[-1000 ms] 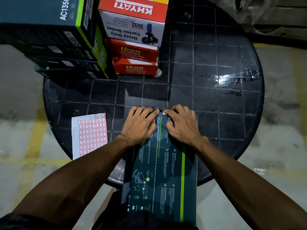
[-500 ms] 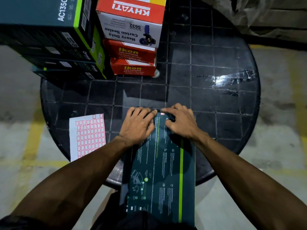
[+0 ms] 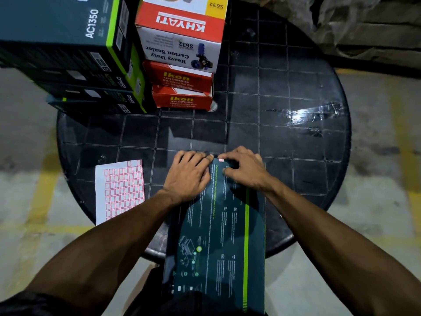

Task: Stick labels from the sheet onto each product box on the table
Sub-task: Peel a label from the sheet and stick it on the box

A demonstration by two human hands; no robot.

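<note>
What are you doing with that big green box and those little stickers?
A person is sticking labels on boxes. Both hands rest on the far end of a dark teal box that hangs over the round black table. The left hand holds it flat while the right hand presses beside a small pink label. The label sheet lies to the left. More boxes wait stacked behind.

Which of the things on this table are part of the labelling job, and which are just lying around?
Part of the job: label sheet; teal box under both hands; small label on it; stacked teal boxes; white and red box; two red boxes.

Lying about: clear tape scrap; plastic sheeting.
</note>
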